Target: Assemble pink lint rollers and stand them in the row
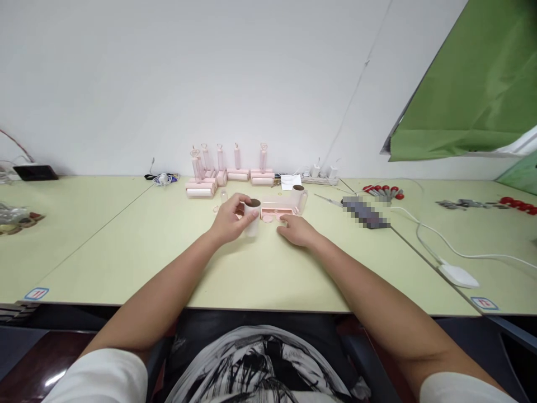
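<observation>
My left hand [231,220] is wrapped round a white lint roller refill [251,221], a paper roll on a brown cardboard core, held upright above the table. My right hand [297,230] rests low over the table, fingers a little apart, fingertips at small pink round caps [268,219]. Just behind them lies an open pink lint roller case [265,211]. Another upright refill roll [298,195] stands behind my right hand, next to a clear plastic piece [302,202]. Whether my right fingertips touch a cap I cannot make out.
Several pink lint rollers [200,189] with upright handles line the wall side. To the right lie a blurred dark object [366,212], red-handled tools [384,192] and a white cable with a white adapter [458,275]. A power strip [321,180] runs along the wall.
</observation>
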A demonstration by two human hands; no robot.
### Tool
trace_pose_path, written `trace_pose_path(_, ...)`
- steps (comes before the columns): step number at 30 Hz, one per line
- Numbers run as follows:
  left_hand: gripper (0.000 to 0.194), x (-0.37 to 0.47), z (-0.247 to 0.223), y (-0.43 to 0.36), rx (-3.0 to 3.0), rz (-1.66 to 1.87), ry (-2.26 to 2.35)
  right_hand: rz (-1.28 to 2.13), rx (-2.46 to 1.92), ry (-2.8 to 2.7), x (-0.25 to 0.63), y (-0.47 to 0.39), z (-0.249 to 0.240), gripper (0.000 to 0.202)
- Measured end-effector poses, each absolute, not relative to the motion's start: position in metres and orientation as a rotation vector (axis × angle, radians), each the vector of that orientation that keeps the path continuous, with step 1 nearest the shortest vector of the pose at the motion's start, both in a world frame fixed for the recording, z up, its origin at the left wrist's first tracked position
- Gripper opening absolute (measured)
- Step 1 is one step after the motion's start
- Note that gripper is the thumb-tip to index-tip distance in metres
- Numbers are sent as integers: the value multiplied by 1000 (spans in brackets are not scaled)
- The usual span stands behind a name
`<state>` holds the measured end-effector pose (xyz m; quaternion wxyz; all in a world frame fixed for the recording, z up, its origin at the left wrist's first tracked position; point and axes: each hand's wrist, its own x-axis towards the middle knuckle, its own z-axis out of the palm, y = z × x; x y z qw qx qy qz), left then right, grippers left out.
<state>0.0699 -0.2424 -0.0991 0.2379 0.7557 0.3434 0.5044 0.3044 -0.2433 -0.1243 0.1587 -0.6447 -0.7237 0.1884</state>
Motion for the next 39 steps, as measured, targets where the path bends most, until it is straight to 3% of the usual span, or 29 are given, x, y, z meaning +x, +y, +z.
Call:
trace_pose_path(9, 33, 47, -109, -224, 2001, 1291, 1089, 638, -1722, -2084, 304, -247, -123, 53)
trace_pose_path(15, 38, 63, -121, -225, 1821, 1240, 897, 805, -1302, -2005, 290, -252, -129, 48)
trace_pose_path(20, 46, 86, -127, -235, 1713, 1251, 721, 698, -1146, -2011, 277, -261, -126, 41)
trace_pose_path(23, 60, 85, -126, -236, 1824, 1259, 793, 706, -1171, -1915, 277, -261, -125, 37)
trace_pose_path(25, 60, 80, -126, -235, 2032, 1164, 1026, 748, -1179, -1802, 280, -258, -125, 36)
trace_pose_path(29, 42, 73, -128, -233, 2451, 727, 1524, 840, -1147, -1589, 285, -252, -126, 39)
trace_pose_path(33, 36, 80, -133, -235, 2615, 367, 1618, 845, -1141, -1533, 285, -250, -126, 38)
trace_pose_path(39, 37, 85, -130, -238, 2651, 243, 1627, 863, -1089, -1593, 283, -251, -127, 36)
